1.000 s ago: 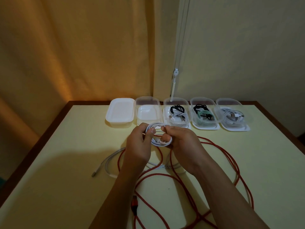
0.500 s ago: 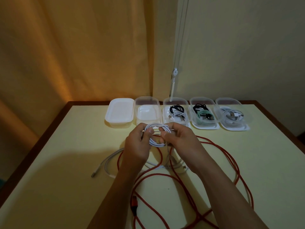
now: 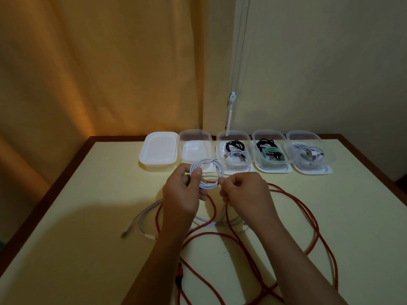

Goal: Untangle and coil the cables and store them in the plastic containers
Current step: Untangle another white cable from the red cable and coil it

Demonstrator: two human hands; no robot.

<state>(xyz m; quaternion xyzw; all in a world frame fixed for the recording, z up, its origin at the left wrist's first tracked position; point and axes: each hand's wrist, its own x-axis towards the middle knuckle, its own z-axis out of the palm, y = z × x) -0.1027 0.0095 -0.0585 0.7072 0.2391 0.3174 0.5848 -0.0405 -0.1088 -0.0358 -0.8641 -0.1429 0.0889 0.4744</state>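
Head cam: my left hand is pinching a coiled white cable by its left side, thumb on top, and my right hand pinches the right edge of that same coil, held up over the desk just in front of the boxes. Five plastic boxes in a row at the back: one lidded, one empty, three with cables inside. On the desk sit one long red cable and one loose white cable.

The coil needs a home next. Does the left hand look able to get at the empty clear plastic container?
Probably yes: the empty clear plastic container sits open just behind the left hand, nothing between.
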